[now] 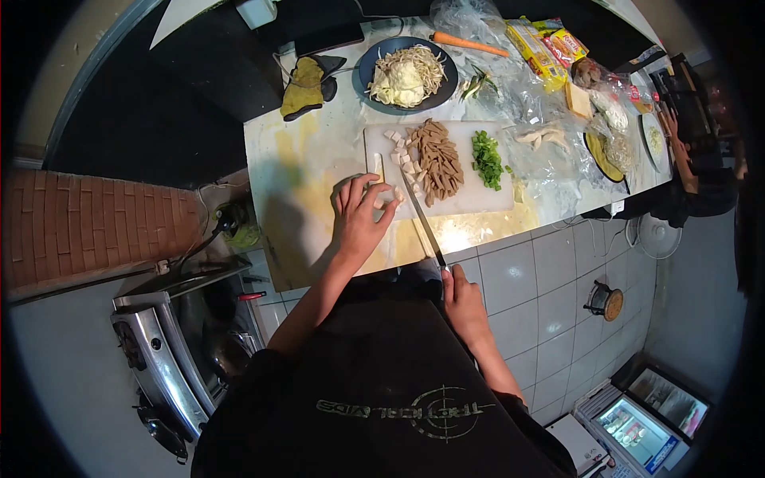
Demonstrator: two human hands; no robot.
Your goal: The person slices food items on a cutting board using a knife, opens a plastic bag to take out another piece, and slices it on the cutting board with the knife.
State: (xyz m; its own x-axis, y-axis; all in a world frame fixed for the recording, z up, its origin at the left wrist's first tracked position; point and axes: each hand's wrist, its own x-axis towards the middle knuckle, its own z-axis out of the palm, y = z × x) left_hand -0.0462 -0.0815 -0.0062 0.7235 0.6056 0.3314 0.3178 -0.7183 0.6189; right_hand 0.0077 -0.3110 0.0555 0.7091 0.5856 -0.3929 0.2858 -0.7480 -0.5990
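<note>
A long knife (425, 223) is in my right hand (464, 307), whose fingers wrap its handle at the table's front edge. Its blade points away from me over the white cutting board (486, 201). On the board's left part my left hand (360, 217) has curled fingers, with thumb and forefinger around a pale food piece (380, 204). Small pale cubes (402, 155) lie just beyond the fingertips. To their right are a heap of brown sliced strips (437, 163) and a pile of chopped green onion (486, 161).
Behind the board stands a dark plate (369, 68) with bean sprouts and shredded cabbage. Further right are a carrot (470, 44), yellow packets (535, 56) and plastic bags. A yellow-black glove (304, 86) lies at left. Another person (705, 187) stands at the table's right end. A stove (163, 358) is at lower left.
</note>
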